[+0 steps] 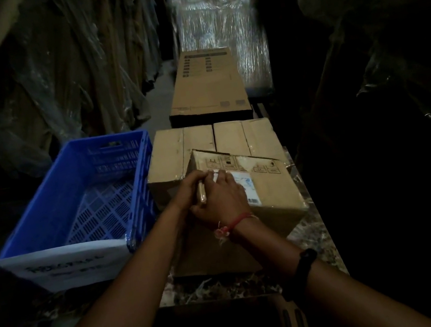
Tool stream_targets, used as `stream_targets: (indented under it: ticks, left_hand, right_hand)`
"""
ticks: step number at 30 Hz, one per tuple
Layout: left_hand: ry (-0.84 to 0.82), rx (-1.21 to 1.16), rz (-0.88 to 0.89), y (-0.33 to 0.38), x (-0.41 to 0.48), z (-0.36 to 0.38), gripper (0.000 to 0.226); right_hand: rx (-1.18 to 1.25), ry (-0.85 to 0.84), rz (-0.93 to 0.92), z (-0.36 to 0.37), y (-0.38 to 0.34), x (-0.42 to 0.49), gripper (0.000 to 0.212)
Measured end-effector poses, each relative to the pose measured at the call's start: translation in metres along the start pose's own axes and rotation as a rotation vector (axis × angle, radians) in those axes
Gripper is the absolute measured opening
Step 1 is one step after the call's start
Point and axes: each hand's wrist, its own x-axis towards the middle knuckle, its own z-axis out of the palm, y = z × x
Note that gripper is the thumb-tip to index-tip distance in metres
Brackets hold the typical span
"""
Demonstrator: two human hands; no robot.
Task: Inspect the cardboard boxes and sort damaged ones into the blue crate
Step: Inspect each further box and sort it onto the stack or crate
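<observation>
Reaching up from the bottom edge, the left hand (191,186) and right hand (224,197) curl their fingers over the upper left edge of the cardboard box (269,197) at frame centre, its long axis crossing the frame and dipping rightward, just right of the blue crate (54,203).

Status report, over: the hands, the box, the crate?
Hands: left hand and right hand grip near box at its left edge. Empty blue crate left of it. Nothing between them.
</observation>
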Motion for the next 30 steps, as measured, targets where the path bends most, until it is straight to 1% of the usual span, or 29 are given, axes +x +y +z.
stream_targets:
  ticks: [2, 3, 5, 9, 11, 13, 14, 15, 18, 19, 20, 23, 24, 27, 30]
  left_hand:
    - [0.079, -0.035, -0.015, -0.004, 0.003, -0.01, 0.027]
    - [0.13, -0.039, -0.025, -0.006, 0.006, -0.015, 0.026]
    - [0.2, -0.052, -0.045, -0.012, 0.006, -0.023, 0.027]
    - [0.243, -0.059, -0.089, -0.027, 0.006, -0.02, 0.031]
    - [0.252, -0.052, -0.093, -0.03, 0.006, -0.019, 0.03]
    - [0.245, -0.038, -0.098, -0.03, 0.008, -0.021, 0.03]
    - [0.24, -0.022, -0.108, -0.03, 0.007, -0.022, 0.03]
    - [0.238, -0.007, -0.111, -0.029, 0.006, -0.023, 0.031]
    - [0.252, 0.018, -0.12, -0.029, 0.006, -0.024, 0.031]
    - [0.258, 0.015, -0.123, -0.029, 0.006, -0.023, 0.03]
    - [0.271, 0.016, -0.123, -0.03, 0.007, -0.021, 0.03]
    - [0.333, 0.05, -0.114, -0.031, 0.01, -0.016, 0.025]
    - [0.366, 0.076, -0.099, -0.031, 0.011, -0.014, 0.022]
    - [0.471, 0.159, -0.046, -0.03, 0.012, -0.005, 0.023]
    - [0.456, 0.197, -0.008, -0.03, 0.007, 0.003, 0.028]
  right_hand:
    - [0.047, -0.041, -0.061, 0.006, 0.003, 0.003, 0.091]
    - [0.083, -0.066, -0.084, 0.008, 0.005, 0.005, 0.087]
    - [0.08, -0.087, -0.117, 0.013, 0.008, 0.005, 0.075]
    - [0.074, -0.105, -0.103, 0.021, 0.019, 0.0, 0.053]
    - [0.083, -0.116, -0.101, 0.022, 0.023, -0.002, 0.043]
    - [0.14, -0.082, -0.083, 0.014, 0.029, -0.005, 0.032]
    - [0.151, -0.041, -0.063, 0.006, 0.035, -0.007, 0.031]
    - [0.125, 0.031, -0.035, -0.002, 0.044, -0.008, 0.034]
    - [-0.063, 0.229, 0.119, -0.019, 0.088, -0.002, 0.042]
    - [-0.051, 0.247, 0.183, -0.023, 0.1, -0.002, 0.044]
    - [0.014, 0.24, 0.228, -0.024, 0.108, -0.001, 0.047]
    - [0.149, 0.254, 0.273, -0.023, 0.117, 0.0, 0.064]
    - [0.183, 0.252, 0.288, -0.025, 0.116, 0.0, 0.066]
    - [0.251, 0.247, 0.318, -0.029, 0.113, 0.0, 0.05]
    - [0.255, 0.258, 0.342, -0.029, 0.113, 0.0, 0.046]
